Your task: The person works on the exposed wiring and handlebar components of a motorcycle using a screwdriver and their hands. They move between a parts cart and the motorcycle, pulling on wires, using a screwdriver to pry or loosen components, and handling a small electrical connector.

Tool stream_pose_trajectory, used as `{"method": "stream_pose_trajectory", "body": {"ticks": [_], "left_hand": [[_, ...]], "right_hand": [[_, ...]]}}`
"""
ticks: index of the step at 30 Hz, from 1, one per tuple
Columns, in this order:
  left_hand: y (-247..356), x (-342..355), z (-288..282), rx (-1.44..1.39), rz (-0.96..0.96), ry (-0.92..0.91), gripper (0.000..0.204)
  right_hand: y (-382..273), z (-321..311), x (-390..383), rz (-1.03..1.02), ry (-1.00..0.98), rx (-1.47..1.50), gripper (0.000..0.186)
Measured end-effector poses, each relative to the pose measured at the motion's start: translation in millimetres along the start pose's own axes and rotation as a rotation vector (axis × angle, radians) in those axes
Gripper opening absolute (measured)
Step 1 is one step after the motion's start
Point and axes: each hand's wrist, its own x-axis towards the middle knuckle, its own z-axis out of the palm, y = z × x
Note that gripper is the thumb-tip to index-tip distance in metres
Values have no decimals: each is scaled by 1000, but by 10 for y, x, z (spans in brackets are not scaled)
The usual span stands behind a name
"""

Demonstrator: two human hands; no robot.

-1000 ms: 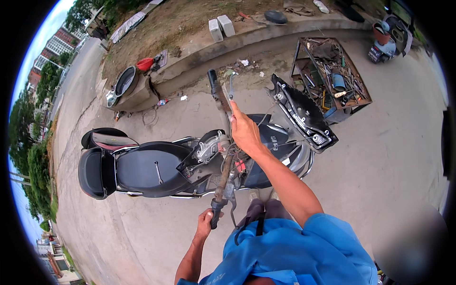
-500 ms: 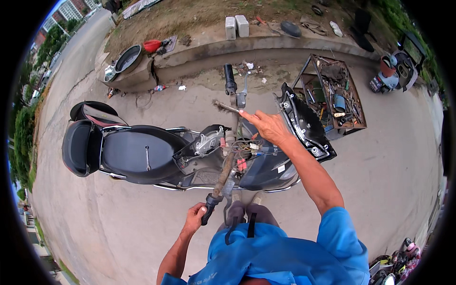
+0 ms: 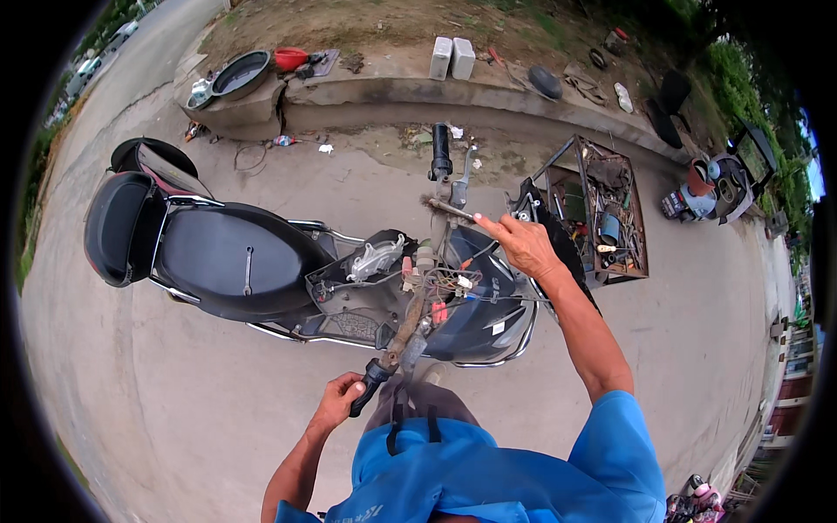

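Note:
An electric scooter stands crosswise before me, its dark seat point(image 3: 222, 248) to the left. My left hand point(image 3: 336, 403) is closed around the near black handlebar grip point(image 3: 373, 380). Pinched in my right hand point(image 3: 525, 246), its index finger along the handle, is a small brush point(image 3: 450, 209) with dirty bristles pointing left. Those bristles are at the bare metal of the far handlebar end, just below the far grip point(image 3: 441, 155) and brake lever point(image 3: 462, 185). Exposed wires and connectors point(image 3: 449, 288) crowd the middle of the rusty handlebar point(image 3: 404, 336). A wrench point(image 3: 249, 272) lies on the seat.
Right of the scooter's front stands a metal tool cart point(image 3: 647, 235) full of tools. A black panel point(image 3: 567, 240) is partly hidden behind my right arm. Along the far side runs a concrete ledge point(image 3: 375, 94) with a basin point(image 3: 241, 77), a red bowl point(image 3: 290, 59) and two pale blocks point(image 3: 452, 59).
The whole view has shifted and turned a little. My right hand has brought the brush's bristles closer against the far handlebar end. My left hand keeps its hold on the near grip.

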Motion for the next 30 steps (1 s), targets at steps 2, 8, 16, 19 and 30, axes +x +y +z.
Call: {"method": "stream_pose_trajectory", "body": {"ticks": [2,8,16,19,30], "left_hand": [[21,-38,-29,23,-16,3,30],[15,-58,44,-49,-3,33,30],[78,56,-86,-227,-256,-389,78],[18,83,-84,-431,-377,-523,101],[-311,139,-143,-258,-191,-394,93]], "right_hand": [[123,51,-23,77,-64,-17,66],[356,-46,-556,294,-2,26,51],[253,290,356,284,64,213,45],[213,306,48,361,45,213,45],[485,-260,-1860,1347,609,490,33]]}}
